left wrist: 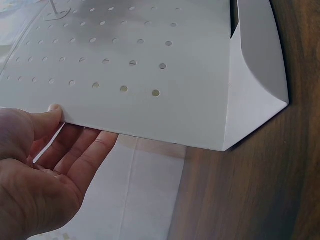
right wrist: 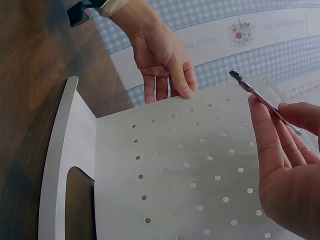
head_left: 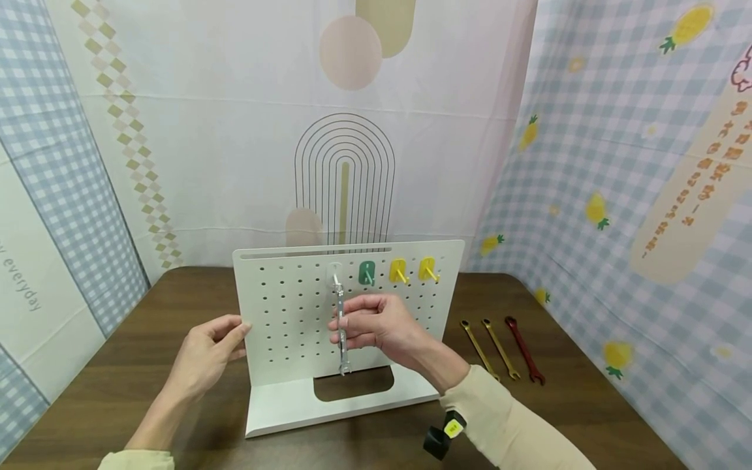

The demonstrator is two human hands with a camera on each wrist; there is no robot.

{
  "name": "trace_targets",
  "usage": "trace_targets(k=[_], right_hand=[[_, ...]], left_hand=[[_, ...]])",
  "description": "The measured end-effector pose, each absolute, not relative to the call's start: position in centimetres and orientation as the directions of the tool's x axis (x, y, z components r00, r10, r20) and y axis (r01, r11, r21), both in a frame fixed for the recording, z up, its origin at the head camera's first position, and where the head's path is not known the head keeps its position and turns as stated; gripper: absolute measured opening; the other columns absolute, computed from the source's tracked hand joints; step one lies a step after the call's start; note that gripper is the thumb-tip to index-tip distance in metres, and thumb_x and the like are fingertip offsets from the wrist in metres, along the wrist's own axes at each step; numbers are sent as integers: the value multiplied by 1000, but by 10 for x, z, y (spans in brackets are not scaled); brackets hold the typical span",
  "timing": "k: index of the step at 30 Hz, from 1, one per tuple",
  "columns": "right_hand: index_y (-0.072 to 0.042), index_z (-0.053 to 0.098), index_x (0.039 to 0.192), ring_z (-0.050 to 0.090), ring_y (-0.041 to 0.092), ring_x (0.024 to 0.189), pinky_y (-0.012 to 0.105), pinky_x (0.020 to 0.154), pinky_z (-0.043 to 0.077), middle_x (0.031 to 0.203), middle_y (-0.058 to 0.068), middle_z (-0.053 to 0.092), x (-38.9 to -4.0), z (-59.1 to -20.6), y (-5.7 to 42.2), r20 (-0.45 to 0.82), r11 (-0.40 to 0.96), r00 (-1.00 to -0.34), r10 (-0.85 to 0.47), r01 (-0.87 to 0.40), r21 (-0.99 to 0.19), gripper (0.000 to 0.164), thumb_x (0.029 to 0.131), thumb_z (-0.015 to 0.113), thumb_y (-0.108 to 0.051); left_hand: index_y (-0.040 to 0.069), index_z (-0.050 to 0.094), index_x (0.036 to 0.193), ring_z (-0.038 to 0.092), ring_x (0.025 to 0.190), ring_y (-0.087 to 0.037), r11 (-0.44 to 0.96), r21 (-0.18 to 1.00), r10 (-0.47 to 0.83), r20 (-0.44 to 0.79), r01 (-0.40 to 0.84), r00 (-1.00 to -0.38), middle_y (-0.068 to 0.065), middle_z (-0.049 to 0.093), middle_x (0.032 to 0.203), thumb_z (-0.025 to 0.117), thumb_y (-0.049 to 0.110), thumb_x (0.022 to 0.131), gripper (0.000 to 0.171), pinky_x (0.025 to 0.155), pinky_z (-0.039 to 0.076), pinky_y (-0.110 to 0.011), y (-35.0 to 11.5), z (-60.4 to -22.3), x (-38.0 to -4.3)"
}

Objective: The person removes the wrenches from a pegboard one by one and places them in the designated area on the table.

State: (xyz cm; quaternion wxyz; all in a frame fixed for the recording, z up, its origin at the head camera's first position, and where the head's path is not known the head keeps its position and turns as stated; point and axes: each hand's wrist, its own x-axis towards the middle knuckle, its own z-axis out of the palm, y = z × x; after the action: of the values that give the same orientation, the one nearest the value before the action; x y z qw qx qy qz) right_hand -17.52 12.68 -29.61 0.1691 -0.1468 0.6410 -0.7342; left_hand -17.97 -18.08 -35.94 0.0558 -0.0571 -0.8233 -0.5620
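Observation:
A silver combination wrench [head_left: 341,333] hangs upright in front of the white pegboard [head_left: 294,307], pinched between the thumb and fingers of my right hand [head_left: 382,326]. Its upper ring end meets the tip of the white hook [head_left: 334,275]; whether the ring is around the hook I cannot tell. In the right wrist view the same wrench [right wrist: 265,103] lies across the fingertips. My left hand [head_left: 207,352] grips the board's left edge, thumb on the front and fingers behind, as the left wrist view shows the hand [left wrist: 45,165] doing.
Right of the white hook, a green hook [head_left: 367,273] and two yellow hooks [head_left: 398,270] [head_left: 427,268] sit on the board. Two gold wrenches [head_left: 501,349] and a red wrench [head_left: 525,349] lie on the wooden table [head_left: 194,294] at right. Patterned curtains [head_left: 235,163] surround the table.

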Motion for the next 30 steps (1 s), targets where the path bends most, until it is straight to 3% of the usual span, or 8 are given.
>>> trace_targets(k=[11,19,30], right_hand=[[-5,72,104,79,17,81,29,75,69,96,7,80,-174,-291,126,-6,-127,-899,-438,69,-989,14,94,70,3],[1,70,112,79,17,82,26,74,68,95,7,79,-169,-283,126,-26,-123,-901,-432,88,-989,19,94,68,2],[17,57,129,79,21,87,43,89,68,100,9,80,-168,-289,138,-16,-94,-894,-447,65,-993,37,96,67,3]], left_hand=[[-7,69,122,66,86,-5,361,919,33,155,157,-987,-12,71,105,62,14,108,25,80,65,-18,-181,-360,-181],[-7,69,123,66,86,-5,359,920,35,154,157,-987,-13,71,107,62,14,108,26,81,65,-19,-181,-360,-181],[-7,69,123,67,86,-5,351,923,34,156,158,-987,-15,72,108,62,13,108,26,81,66,-20,-181,-361,-181]])
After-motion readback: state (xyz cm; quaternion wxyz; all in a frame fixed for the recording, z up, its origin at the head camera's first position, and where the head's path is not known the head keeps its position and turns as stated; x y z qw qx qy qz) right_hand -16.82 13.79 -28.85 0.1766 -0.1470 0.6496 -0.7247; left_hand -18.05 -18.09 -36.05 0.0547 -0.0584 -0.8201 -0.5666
